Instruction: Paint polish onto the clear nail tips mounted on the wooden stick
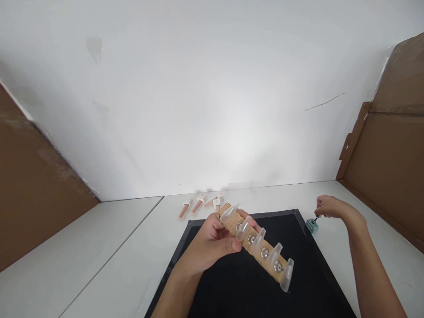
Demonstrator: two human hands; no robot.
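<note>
My left hand (217, 245) is closed around a tan wooden bar (256, 254) and tilts it down to the right above the black mat. Several clear false nail tips (259, 237) stand along the bar, with round metal studs (251, 239) between them. At the right, my right hand (329, 206) pinches the cap of a nail polish brush (318, 216). Its dark stem reaches to the mouth of a small teal nail polish bottle (312, 226) standing by the mat's right edge. The bristles are hidden.
Several small white bottles with pink caps (198, 205) lie behind the mat, near the white wall (212, 110). The black mat (228, 287) covers the middle of the white table (132, 260). Brown cardboard panels stand at the left (36, 176) and right (391, 163).
</note>
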